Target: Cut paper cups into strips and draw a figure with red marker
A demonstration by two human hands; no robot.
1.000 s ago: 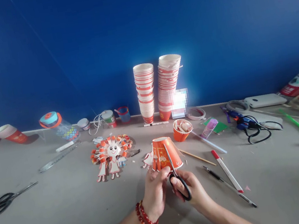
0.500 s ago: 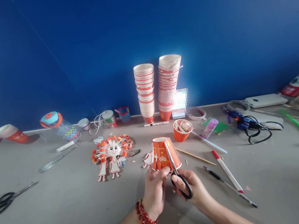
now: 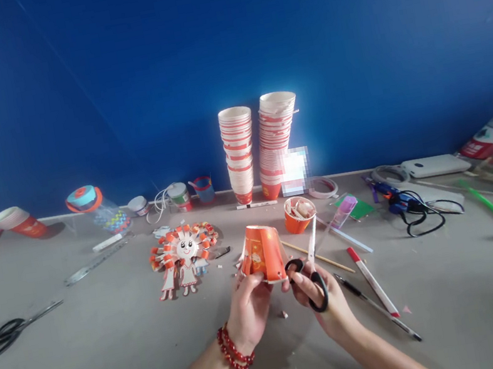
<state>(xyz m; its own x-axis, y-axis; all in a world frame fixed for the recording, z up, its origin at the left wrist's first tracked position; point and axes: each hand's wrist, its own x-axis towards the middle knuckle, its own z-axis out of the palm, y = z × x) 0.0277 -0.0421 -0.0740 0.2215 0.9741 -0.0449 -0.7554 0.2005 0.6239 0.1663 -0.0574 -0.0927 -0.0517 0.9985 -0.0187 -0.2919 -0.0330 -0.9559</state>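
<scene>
My left hand (image 3: 251, 303), with red bead bracelets at the wrist, holds an orange paper cup (image 3: 263, 253) mouth down by its lower edge. Strips are cut into the cup's left side. Black-handled scissors (image 3: 314, 249) sit in my right hand (image 3: 324, 298), their blades pointing up and away, clear of the cup. The fingertips of that hand are close to the cup's lower right edge; whether they touch it I cannot tell. Behind and to the right stands another orange cup (image 3: 299, 222) filled with paper scraps. A paper doll with a fringed head (image 3: 185, 249) lies to the left.
Two tall stacks of paper cups (image 3: 241, 153) stand by the blue wall. On the right lie a red-and-white marker (image 3: 372, 282), a black pen (image 3: 375, 305), a wooden stick (image 3: 321, 256) and a blue glue gun (image 3: 394, 193). Another pair of scissors (image 3: 18, 326) is at far left.
The scissors have come away from the cup's front and swung to the right. The cup has turned and tilted in my left hand, moving slightly left.
</scene>
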